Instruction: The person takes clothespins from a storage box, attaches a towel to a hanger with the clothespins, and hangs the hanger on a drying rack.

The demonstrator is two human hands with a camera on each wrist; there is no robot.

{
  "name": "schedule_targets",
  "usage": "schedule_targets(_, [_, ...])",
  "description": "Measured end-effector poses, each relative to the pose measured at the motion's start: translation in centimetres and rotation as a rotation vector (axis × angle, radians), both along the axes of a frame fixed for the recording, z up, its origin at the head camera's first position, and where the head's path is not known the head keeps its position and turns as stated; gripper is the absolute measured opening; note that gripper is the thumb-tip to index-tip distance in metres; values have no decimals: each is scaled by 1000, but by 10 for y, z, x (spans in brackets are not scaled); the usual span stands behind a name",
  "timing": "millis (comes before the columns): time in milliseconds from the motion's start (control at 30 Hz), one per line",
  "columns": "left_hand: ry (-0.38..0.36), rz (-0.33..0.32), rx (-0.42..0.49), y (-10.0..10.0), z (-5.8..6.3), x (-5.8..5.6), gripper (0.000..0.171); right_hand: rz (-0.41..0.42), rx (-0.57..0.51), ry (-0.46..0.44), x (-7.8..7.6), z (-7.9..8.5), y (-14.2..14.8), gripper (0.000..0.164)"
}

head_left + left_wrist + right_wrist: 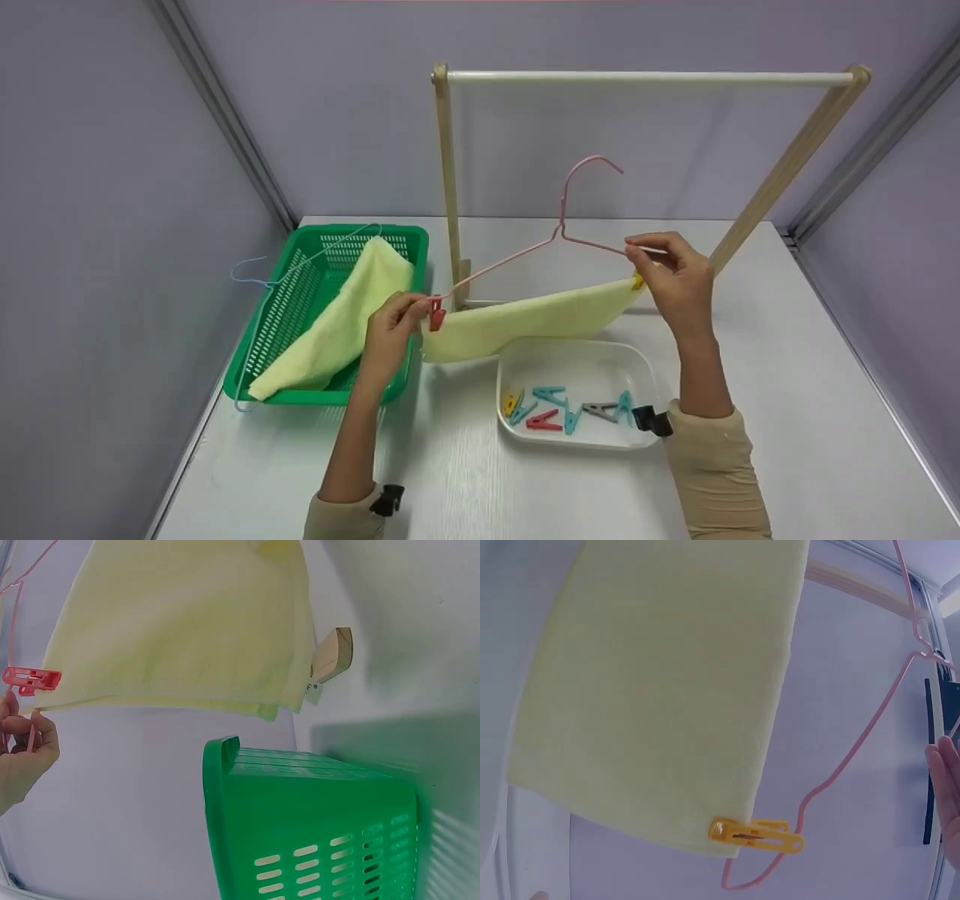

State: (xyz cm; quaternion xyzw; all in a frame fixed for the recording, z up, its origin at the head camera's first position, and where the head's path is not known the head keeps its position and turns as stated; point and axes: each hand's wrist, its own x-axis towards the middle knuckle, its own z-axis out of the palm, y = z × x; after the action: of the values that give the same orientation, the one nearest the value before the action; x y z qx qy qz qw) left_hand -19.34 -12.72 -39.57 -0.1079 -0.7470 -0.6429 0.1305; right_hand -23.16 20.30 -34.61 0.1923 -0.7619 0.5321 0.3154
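So, left hand [388,337] pinching pink hanger [560,230] beside red clothespin [436,315]; right hand [681,283] hovering near opposite end, fingers loose, seemingly gripping nothing. Yellow towel [540,315] dangling below hanger, beyond plastic tub [574,367]. Probably feeling soft, light, floppy; better gripping hanger's ends.

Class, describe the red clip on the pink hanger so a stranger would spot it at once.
Find the wooden rack, then the pink hanger in front of it, pinched by the left hand and right hand. At the hanger's end beside the left hand, the red clip holds the yellow cloth. The hanger's other clip is yellow; the other red clip lies in the plastic box.
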Motion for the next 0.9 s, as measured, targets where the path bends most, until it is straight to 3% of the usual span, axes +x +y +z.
schedule_targets(300, [-15, 14, -18, 0, 0, 1, 17, -172, -17, -52, -19, -23, 35, 13])
schedule_targets(367, [-18, 14, -18, 0, 0, 1, 17, -229, -26, -96, -23, -28, 42, 13])
schedule_targets(533, [-17, 12, -4, -4, -17, -8, 18, -336, -47, -277, -27, -38, 56, 20])
schedule_targets(667, [-13, 15, -2, -6, -26, -12, 19, -342, -37, -419, -29, -45, 62, 27])
schedule_targets(900, [14, 9, 5, -7, -29, -14, 21, -266, -3, -625, -32, -57, 70, 46])
